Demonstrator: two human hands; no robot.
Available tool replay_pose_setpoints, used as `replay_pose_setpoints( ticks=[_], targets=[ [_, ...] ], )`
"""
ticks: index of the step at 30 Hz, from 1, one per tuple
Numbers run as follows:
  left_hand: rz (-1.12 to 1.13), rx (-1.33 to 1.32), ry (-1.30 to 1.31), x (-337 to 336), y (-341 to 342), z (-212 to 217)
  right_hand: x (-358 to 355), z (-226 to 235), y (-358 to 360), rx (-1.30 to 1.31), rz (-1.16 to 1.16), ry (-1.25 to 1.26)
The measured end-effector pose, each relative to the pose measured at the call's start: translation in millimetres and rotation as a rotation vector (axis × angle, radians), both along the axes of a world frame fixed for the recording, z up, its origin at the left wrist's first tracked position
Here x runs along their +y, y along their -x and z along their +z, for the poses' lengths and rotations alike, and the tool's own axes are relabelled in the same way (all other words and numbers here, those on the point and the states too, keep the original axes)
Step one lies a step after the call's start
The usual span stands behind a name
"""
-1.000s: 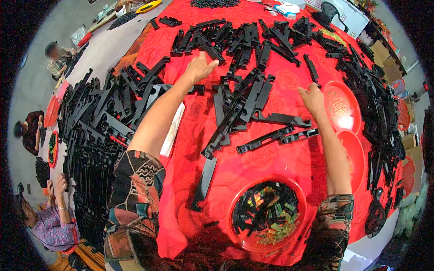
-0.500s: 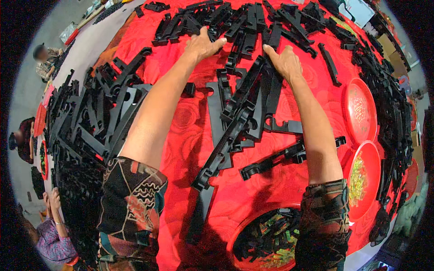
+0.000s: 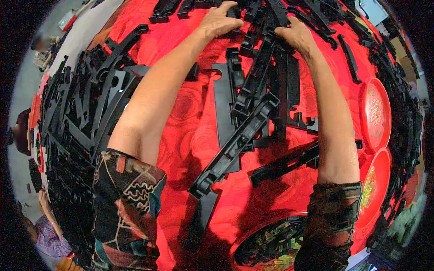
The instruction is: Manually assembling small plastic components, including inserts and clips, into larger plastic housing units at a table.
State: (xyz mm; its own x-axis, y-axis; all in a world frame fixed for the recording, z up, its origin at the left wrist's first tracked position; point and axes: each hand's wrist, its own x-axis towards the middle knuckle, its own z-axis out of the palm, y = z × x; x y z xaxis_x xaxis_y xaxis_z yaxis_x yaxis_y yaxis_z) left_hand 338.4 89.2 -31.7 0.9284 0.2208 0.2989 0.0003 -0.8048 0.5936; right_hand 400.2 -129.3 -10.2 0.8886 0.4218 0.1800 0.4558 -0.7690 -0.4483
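From the head camera, both bare forearms reach up from the lower edge across a table [image 3: 190,131] covered in a red patterned cloth, toward its far edge. The left hand [image 3: 219,21] lies palm down with fingers spread and curled onto a heap of black plastic parts [image 3: 253,18] at the far edge; the fingertips press on the pieces, but whether they pinch any single one cannot be told. The right hand [image 3: 296,36] sits just beside it, its fingers bent and closed over the far end of a long black plastic bar [image 3: 260,77], which runs from that hand back toward the middle of the table. That bar rests among a loose bundle of similar long black pieces, the lowest of which, a channelled black rail [image 3: 230,149], slants from the table's middle toward the near edge and ends in a rounded tip. A shorter black strip [image 3: 282,165] lies crosswise just right of it, passing under the right forearm. Along the table's left edge a dense stack of curved black frames [image 3: 86,113] is piled up. At the right edge two round red trays [image 3: 375,113] sit one behind the other, with more black parts ringing them. At the near edge a red bowl [image 3: 253,232] holds small dark pieces. Both arms wear patterned sleeves [image 3: 126,198] pushed up to the elbow. Beyond the left edge, another person's hand [image 3: 44,203] shows low in the view.
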Motion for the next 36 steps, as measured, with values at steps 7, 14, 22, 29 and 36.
replay_pose_setpoints(
  ticks=[7, 14, 22, 29, 36],
  targets=[
    [-0.343, 0.134, 0.428, -60, 24, 7, -26, -5, 32, 0.167, 0.054, -0.2],
    [-0.521, 0.351, 0.664, -66, 100, 37, -58, 9, 100, 0.438, 0.168, -0.31],
    [-0.788, 0.491, -0.015, -61, 173, 96, -72, 39, 180, 0.422, 0.473, -0.12],
    [-0.536, 0.573, -0.116, -52, 191, 143, -171, 88, 190, 0.157, 0.247, 0.285],
    [-0.058, 0.569, -0.28, -74, 161, 67, -193, 28, 185, 0.079, 0.266, 0.611]
  ],
)
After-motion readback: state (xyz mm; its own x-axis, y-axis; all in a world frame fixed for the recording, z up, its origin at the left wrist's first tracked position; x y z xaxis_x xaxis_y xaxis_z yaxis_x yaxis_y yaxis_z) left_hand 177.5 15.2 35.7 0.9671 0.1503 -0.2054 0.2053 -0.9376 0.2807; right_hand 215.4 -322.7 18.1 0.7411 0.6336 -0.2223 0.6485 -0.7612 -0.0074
